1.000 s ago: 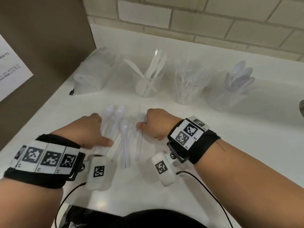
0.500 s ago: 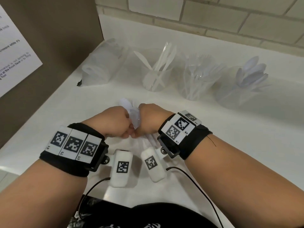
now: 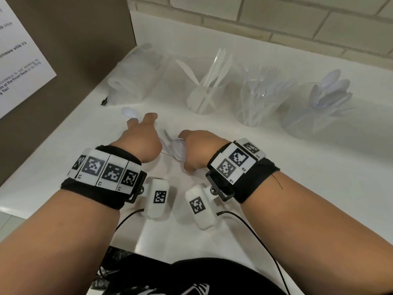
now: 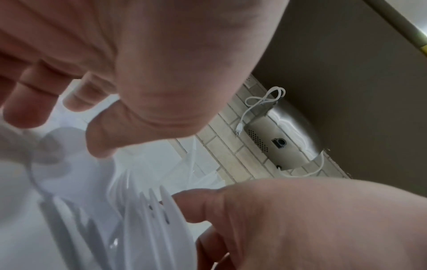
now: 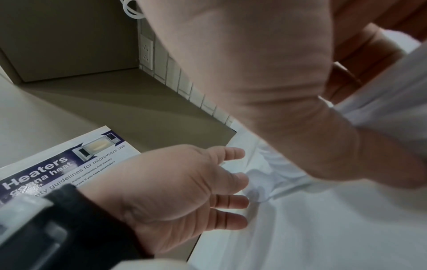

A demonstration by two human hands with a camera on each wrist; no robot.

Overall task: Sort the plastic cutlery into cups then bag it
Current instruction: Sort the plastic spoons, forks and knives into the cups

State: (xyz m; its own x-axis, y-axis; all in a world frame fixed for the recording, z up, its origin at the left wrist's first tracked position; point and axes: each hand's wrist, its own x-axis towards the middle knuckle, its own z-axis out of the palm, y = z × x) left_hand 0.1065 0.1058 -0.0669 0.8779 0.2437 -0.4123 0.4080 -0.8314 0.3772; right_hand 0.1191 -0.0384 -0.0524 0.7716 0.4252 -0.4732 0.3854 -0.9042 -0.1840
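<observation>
My right hand (image 3: 191, 151) grips a bundle of white plastic cutlery (image 3: 177, 149) just above the white counter (image 3: 297, 167). Fork tines (image 4: 157, 210) and a spoon bowl (image 4: 57, 151) stick up from it in the left wrist view. My left hand (image 3: 141, 124) is to its left, fingers fairly straight and spread (image 5: 231, 201). A white spoon (image 3: 128, 112) lies at its fingertips; whether they touch it I cannot tell. Behind stand three clear cups: knives (image 3: 204, 92), forks (image 3: 257, 96), spoons (image 3: 319, 107).
A clear bag with stacked cups (image 3: 131, 77) lies at the back left corner. A brown side panel (image 3: 74, 50) with a paper notice (image 3: 17, 60) bounds the left, a tiled wall (image 3: 276, 24) the back. Black plastic (image 3: 112, 271) hangs by the front edge.
The two hands were pressed together round the bundle. The left hand has since let go and moved forward and left, with a spoon at its fingertips. The right hand keeps the bundle.
</observation>
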